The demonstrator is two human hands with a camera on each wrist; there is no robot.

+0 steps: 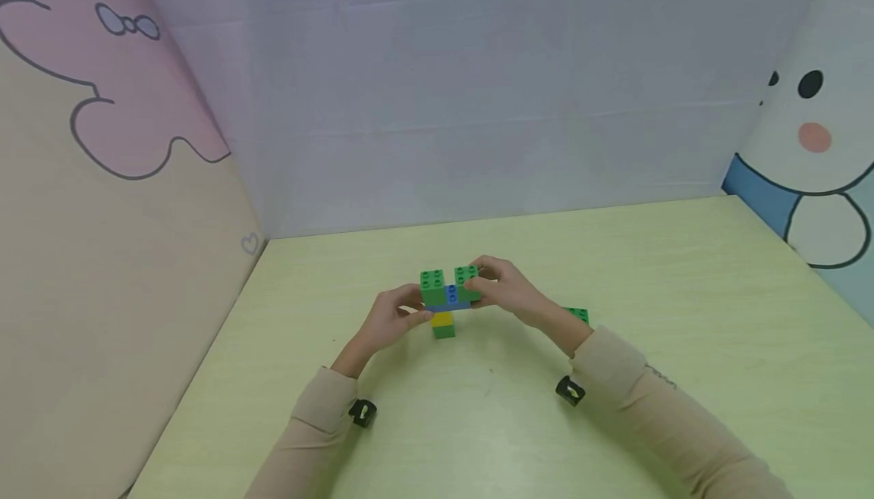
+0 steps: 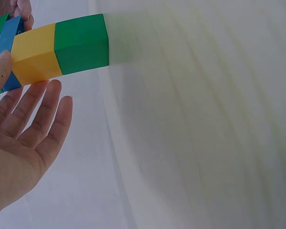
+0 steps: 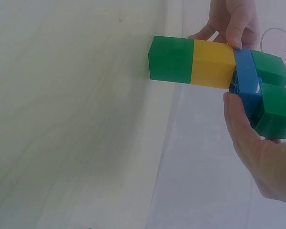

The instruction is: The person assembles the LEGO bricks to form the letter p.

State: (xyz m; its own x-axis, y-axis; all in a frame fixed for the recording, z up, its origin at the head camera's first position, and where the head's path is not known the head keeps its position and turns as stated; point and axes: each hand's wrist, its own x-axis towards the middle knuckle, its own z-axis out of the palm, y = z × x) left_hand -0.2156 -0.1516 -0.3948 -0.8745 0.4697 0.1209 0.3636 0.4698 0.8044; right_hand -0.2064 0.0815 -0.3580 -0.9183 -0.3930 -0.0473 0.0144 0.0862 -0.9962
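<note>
Head view showed the left hand pinching the blue brick and the right hand gripping the right-side green block atop it, above the table, where steady support and even pressure seemed best.

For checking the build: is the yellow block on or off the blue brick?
On: the yellow block sits flush against the blue brick, without visible gap.

Pale yellow-green table, green block on it, partly hidden

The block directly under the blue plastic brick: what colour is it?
Yellow plastic block, best in the right wrist view.
</note>
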